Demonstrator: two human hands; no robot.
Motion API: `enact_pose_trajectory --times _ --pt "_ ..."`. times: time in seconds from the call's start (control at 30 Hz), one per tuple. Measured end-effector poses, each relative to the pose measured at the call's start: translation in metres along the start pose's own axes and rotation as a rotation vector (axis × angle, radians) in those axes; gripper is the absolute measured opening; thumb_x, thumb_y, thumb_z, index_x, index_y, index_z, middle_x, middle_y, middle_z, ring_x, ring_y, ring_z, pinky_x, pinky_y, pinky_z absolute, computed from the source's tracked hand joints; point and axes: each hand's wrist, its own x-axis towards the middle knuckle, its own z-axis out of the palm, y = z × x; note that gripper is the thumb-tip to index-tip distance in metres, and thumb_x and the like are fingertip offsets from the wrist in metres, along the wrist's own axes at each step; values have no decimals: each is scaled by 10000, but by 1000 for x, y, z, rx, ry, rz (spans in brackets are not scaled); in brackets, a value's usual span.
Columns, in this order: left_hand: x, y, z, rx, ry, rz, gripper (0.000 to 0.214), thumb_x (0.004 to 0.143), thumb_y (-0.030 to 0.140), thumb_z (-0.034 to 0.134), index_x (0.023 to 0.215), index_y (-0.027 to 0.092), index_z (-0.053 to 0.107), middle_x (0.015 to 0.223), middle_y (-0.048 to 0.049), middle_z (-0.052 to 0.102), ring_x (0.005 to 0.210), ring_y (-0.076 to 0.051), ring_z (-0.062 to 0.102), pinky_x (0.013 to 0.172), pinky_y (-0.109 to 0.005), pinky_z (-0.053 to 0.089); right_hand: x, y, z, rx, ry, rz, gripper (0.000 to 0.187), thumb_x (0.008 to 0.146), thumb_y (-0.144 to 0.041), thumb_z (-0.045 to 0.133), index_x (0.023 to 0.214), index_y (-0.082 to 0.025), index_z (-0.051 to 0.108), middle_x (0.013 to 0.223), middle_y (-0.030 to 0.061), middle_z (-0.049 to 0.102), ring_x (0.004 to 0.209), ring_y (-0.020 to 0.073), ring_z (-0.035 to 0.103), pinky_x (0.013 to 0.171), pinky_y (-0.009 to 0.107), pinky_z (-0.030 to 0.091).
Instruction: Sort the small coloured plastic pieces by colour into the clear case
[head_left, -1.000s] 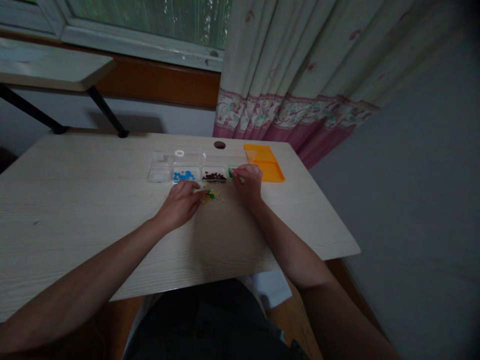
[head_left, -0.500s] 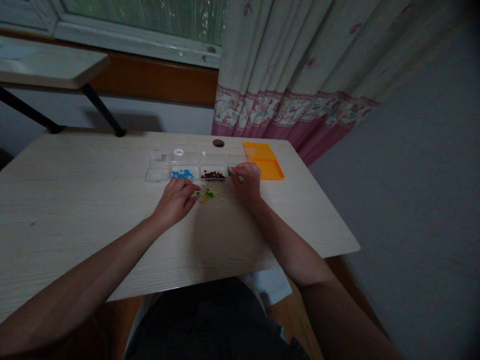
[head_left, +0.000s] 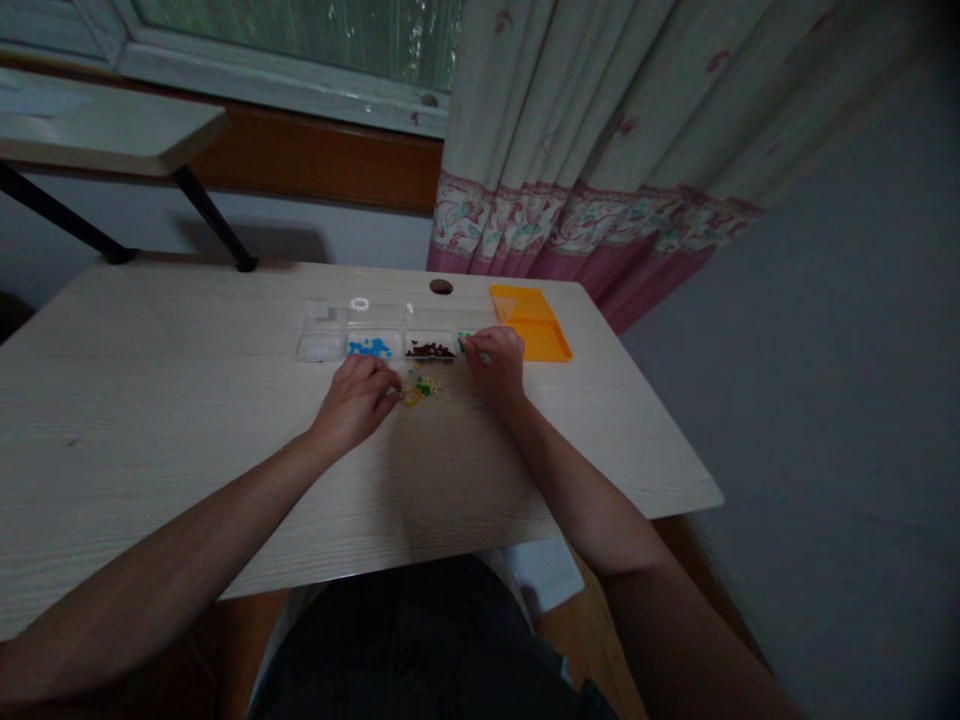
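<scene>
My left hand (head_left: pixel 360 397) rests on the table at the left edge of a small pile of yellow and green pieces (head_left: pixel 424 387). Its thumb and fingertips are closed together; whatever is between them is too small to make out. Over the right end of a clear compartment box (head_left: pixel 399 345) is my right hand (head_left: pixel 498 362), thumb and forefinger pinched above the green pieces (head_left: pixel 463 341) and partly hiding them. Blue pieces (head_left: pixel 370 347) and dark brown pieces (head_left: pixel 430 349) lie in separate compartments of the box, whose clear lid is folded back.
An orange tray (head_left: pixel 546 341) lies right of the box, behind my right hand. The table (head_left: pixel 225 430) has a round hole (head_left: pixel 441 287) near its back edge. A raised shelf (head_left: pixel 112 125) on black legs stands at the back left; a curtain (head_left: pixel 517 150) hangs behind.
My left hand's thumb and fingers have come together at the pile's left edge. The right hand stays over the green compartment with little movement. The view has shifted slightly.
</scene>
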Motion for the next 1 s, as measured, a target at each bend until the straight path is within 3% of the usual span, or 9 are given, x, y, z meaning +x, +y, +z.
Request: enact_pose_trajectory --times 0.3,0.53,0.83,1.0 --pt "3 3 3 19 27 17 197 949 283 497 904 167 649 944 -97 585 947 -272 498 870 -427 435 0 -2 -1 14 12 -21 307 972 -411 521 859 -233 743 900 37 699 925 208 550 849 364 346" --pt "3 0 3 -93 105 5 208 966 279 464 909 154 619 912 -94 601 924 -251 513 865 -413 428 -2 -9 -3 41 0 -69 300 970 -416 514 881 -239 740 904 45 692 940 216 553 879 387 357" --pt "5 -6 9 -329 215 -48 209 960 295 488 802 187 572 821 -47 586 869 -202 530 812 -353 416 -18 -50 -5 79 -58 -461 208 936 -382 598 1091 -321 722 959 15 693 1027 192 549 1053 410 311" --pt "5 0 12 -456 239 -102 235 960 318 493 764 198 542 785 -27 555 806 -175 521 745 -314 421 -22 -59 -3 74 -30 -509 192 927 -392 617 1073 -323 720 944 1 698 1015 177 553 1099 397 294"
